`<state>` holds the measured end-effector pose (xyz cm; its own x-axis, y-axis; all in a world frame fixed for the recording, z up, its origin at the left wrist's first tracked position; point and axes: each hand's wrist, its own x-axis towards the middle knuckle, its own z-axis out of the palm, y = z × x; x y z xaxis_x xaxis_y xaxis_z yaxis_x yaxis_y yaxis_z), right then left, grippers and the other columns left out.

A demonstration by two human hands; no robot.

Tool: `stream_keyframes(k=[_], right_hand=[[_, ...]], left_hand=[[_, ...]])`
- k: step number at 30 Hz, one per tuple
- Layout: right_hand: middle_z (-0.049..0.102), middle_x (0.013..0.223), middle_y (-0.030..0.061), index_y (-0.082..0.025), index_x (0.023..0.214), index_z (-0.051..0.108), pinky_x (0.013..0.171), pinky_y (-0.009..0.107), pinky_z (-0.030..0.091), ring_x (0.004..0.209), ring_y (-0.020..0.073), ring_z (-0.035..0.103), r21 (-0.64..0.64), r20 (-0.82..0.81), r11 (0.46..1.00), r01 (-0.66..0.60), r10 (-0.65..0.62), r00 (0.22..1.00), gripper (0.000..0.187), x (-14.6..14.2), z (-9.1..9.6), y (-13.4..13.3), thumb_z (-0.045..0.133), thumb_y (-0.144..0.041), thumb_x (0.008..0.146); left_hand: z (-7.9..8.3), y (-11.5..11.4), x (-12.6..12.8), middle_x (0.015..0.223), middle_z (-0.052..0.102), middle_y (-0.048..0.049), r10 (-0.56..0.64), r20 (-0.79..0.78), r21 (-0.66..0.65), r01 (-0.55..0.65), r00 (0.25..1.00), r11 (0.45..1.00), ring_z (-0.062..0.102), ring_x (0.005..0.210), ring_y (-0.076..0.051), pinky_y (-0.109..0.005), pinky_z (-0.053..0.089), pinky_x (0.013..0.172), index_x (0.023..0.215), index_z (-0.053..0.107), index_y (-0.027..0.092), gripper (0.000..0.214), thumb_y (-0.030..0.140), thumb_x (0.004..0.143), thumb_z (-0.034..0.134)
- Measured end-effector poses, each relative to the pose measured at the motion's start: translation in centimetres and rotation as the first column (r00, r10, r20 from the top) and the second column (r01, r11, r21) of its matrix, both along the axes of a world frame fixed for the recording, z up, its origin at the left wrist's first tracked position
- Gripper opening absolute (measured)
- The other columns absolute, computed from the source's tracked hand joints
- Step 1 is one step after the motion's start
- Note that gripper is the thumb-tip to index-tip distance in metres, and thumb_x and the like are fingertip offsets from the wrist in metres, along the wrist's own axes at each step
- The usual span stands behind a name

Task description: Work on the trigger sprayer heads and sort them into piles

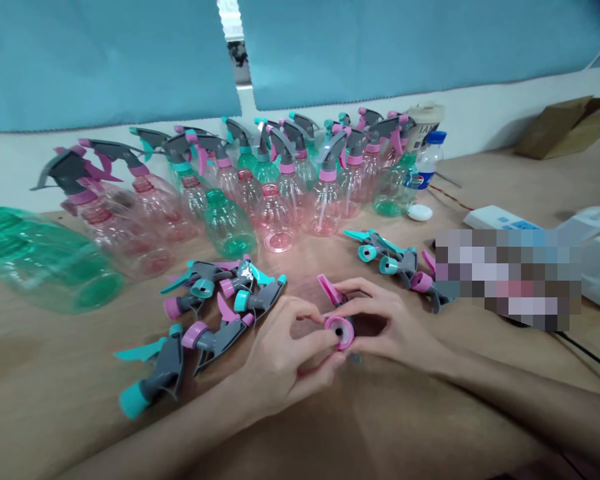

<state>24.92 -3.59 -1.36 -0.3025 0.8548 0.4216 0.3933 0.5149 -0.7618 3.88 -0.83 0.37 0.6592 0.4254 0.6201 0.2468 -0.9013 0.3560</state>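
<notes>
Between my two hands is a grey trigger spray head with a pink collar [347, 327], the collar's open underside turned toward me. My left hand [285, 350] pinches the collar from the left with thumb and fingers. Fingers of my right hand [387, 327] are closed round the grey body, near the pink trigger, and hide much of it. Left of my left hand lie several loose spray heads [220, 333] with pink or turquoise collars. More spray heads [393, 263] lie beyond my right hand.
Clear pink and green bottles [277, 223] stand behind, many topped with spray heads. Green bottles [55, 273] lie at the left. A blue-capped bottle [429, 160], a cup [425, 120], a white power strip [505, 220] with cables and a cardboard box [563, 130] are at the right.
</notes>
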Motion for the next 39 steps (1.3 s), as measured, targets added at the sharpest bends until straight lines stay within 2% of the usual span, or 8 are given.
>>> stream_keyframes(k=[6,9,13,19,25,28,34,39], right_hand=[[0.058,0.12,0.0066,-0.024,0.098,0.069,0.095,0.039,0.047,0.113,0.0239,0.057,-0.036,-0.012,0.999,0.02,-0.02,1.0,0.027,0.13,0.1,0.18,0.075,-0.033,0.073],[0.058,0.119,0.0072,-0.023,0.098,0.069,0.095,0.039,0.046,0.113,0.0233,0.056,-0.055,-0.008,0.998,0.018,-0.018,1.0,0.026,0.19,0.05,0.3,0.075,-0.031,0.073],[0.058,0.117,0.0066,-0.023,0.098,0.069,0.095,0.039,0.046,0.113,0.0232,0.056,-0.054,-0.015,0.999,0.0,0.0,1.0,0.027,0.16,-0.06,0.29,0.076,-0.03,0.073],[0.058,0.119,0.0061,-0.024,0.099,0.069,0.096,0.039,0.046,0.114,0.0229,0.056,-0.024,-0.016,1.0,-0.007,0.006,1.0,0.028,0.09,0.08,0.19,0.076,-0.032,0.073],[0.059,0.12,0.0064,-0.025,0.098,0.07,0.097,0.039,0.045,0.116,0.0238,0.056,-0.015,-0.009,1.0,-0.002,0.002,1.0,0.027,0.06,0.21,0.13,0.076,-0.032,0.073],[0.058,0.121,0.0064,-0.025,0.099,0.07,0.097,0.04,0.046,0.116,0.0243,0.056,-0.03,-0.022,1.0,0.006,-0.006,1.0,0.029,0.17,0.07,0.19,0.077,-0.032,0.072],[0.058,0.118,0.0064,-0.023,0.097,0.069,0.095,0.039,0.046,0.112,0.0229,0.057,-0.052,-0.034,0.999,0.002,-0.004,0.999,0.027,0.22,-0.03,0.27,0.076,-0.031,0.073],[0.059,0.118,0.0063,-0.024,0.096,0.069,0.096,0.04,0.046,0.114,0.0239,0.057,-0.03,-0.022,0.999,-0.015,0.014,1.0,0.026,0.13,0.0,0.18,0.075,-0.033,0.073]], left_hand=[[-0.06,0.23,0.07,0.102,0.05,-0.0069,0.076,-0.03,-0.048,-0.077,0.997,0.996,0.05,0.094,-0.02,-0.037,0.047,0.079,0.108,0.06,0.022,0.021,0.025,0.087,0.056],[-0.12,0.12,0.17,0.106,0.049,-0.0077,0.044,-0.058,-0.088,-0.049,0.997,0.995,0.049,0.097,-0.021,-0.036,0.048,0.08,0.115,0.057,0.022,0.028,0.026,0.087,0.056],[-0.1,0.08,0.14,0.11,0.048,-0.0086,-0.037,-0.077,-0.122,0.027,0.996,0.992,0.05,0.098,-0.02,-0.035,0.049,0.081,0.113,0.058,0.021,0.027,0.026,0.087,0.056],[0.1,0.22,-0.17,0.107,0.05,-0.0072,-0.079,-0.016,-0.058,0.078,0.997,0.995,0.051,0.096,-0.019,-0.035,0.049,0.081,0.103,0.062,0.022,0.019,0.019,0.085,0.056],[-0.13,0.23,0.0,0.105,0.051,-0.0068,0.036,-0.001,-0.045,-0.036,0.999,0.998,0.051,0.096,-0.02,-0.036,0.05,0.078,0.099,0.063,0.022,0.015,0.023,0.086,0.057],[-0.22,0.18,0.15,0.109,0.05,-0.008,0.087,-0.025,-0.037,-0.088,0.996,0.995,0.051,0.099,-0.022,-0.038,0.05,0.079,0.104,0.062,0.022,0.02,0.025,0.085,0.058],[0.04,0.18,0.18,0.114,0.048,-0.0086,-0.05,-0.097,-0.106,0.039,0.994,0.994,0.051,0.099,-0.02,-0.035,0.052,0.081,0.115,0.058,0.023,0.03,0.024,0.085,0.058],[0.0,0.16,-0.04,0.116,0.048,-0.01,-0.092,-0.076,-0.002,0.093,0.993,0.996,0.049,0.105,-0.023,-0.039,0.05,0.086,0.112,0.059,0.021,0.028,0.022,0.083,0.059]])
